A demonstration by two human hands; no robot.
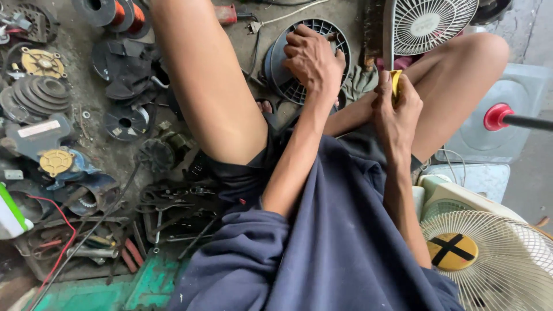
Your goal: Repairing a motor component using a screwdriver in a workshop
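Spread fingers of the left hand (313, 57) press down over the dark round fan grille (305, 60), which lies on the floor between the person's bare knees, toward the far edge of the floor in view; that flat, open grip looks meant to pin the grille so it cannot slide or turn. Right hand (396, 106) is closed tight around a small yellow piece (396, 82), held just beside the grille, seemingly kept ready. 2 white fans stand to the right: a white fan guard (429, 23) by the far knee and a pale fan with a yellow hub (489, 259) at the near right. Motor parts (40, 95) and hand tools (167, 213) crowd the floor's left side.
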